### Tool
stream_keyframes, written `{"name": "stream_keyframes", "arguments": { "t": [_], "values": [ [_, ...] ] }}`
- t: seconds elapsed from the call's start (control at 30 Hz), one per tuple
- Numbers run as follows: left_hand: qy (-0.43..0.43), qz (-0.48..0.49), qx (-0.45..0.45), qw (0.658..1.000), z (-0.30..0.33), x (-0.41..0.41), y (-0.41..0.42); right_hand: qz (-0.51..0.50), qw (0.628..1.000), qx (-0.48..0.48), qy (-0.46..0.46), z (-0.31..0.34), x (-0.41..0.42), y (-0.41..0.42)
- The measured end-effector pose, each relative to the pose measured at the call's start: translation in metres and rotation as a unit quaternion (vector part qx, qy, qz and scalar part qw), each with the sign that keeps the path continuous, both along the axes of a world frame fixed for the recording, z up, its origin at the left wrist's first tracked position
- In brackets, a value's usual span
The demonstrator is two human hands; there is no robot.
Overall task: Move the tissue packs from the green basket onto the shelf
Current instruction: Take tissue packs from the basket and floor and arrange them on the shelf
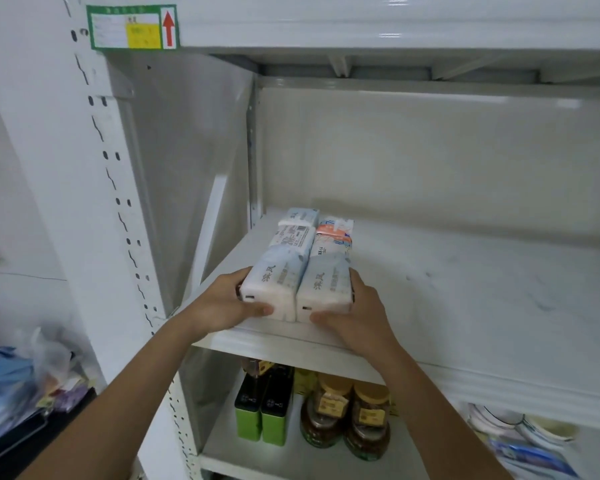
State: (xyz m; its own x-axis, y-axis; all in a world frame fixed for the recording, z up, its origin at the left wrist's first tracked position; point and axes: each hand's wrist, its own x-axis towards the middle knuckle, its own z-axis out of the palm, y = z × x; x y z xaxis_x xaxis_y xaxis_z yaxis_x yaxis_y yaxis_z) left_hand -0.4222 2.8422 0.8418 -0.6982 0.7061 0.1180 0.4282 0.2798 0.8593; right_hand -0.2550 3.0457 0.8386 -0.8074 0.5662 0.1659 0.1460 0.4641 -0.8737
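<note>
Two pale blue and white tissue packs lie side by side at the front left of the white shelf (447,299). My left hand (222,306) grips the left tissue pack (274,282) from its left side, thumb across the front end. My right hand (354,313) grips the right tissue pack (326,285) from its right side. Behind them lie two more packs, a blue and white one (293,230) and one with an orange band (333,235). The green basket is out of view.
The lower shelf holds two green tins (262,417), brown jars with gold lids (347,417) and stacked bowls (520,427) at right. A perforated white upright (118,202) frames the left side. A plastic bag of items (18,379) sits at lower left.
</note>
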Motion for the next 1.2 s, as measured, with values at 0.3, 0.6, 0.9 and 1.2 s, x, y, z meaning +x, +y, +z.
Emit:
{"name": "stream_keyframes", "arguments": {
  "t": [0.3, 0.6, 0.9, 1.2],
  "values": [
    [0.098, 0.115, -0.017, 0.988, -0.012, 0.009, 0.008, -0.088, 0.996, 0.025, 0.009, -0.002, -0.006, -0.011],
    [0.25, 0.177, 0.06, 0.95, -0.066, 0.067, -0.028, -0.168, 0.938, 0.231, 0.199, -0.046, 0.026, -0.047],
    [0.383, 0.043, -0.122, 0.915, -0.189, 0.129, -0.098, 0.022, 0.956, 0.285, -0.072, -0.241, 0.111, -0.121],
    [0.256, -0.079, -0.417, 0.868, -0.328, 0.211, -0.149, 0.117, 0.902, 0.123, -0.396, -0.361, 0.191, -0.15]
  ]
}}
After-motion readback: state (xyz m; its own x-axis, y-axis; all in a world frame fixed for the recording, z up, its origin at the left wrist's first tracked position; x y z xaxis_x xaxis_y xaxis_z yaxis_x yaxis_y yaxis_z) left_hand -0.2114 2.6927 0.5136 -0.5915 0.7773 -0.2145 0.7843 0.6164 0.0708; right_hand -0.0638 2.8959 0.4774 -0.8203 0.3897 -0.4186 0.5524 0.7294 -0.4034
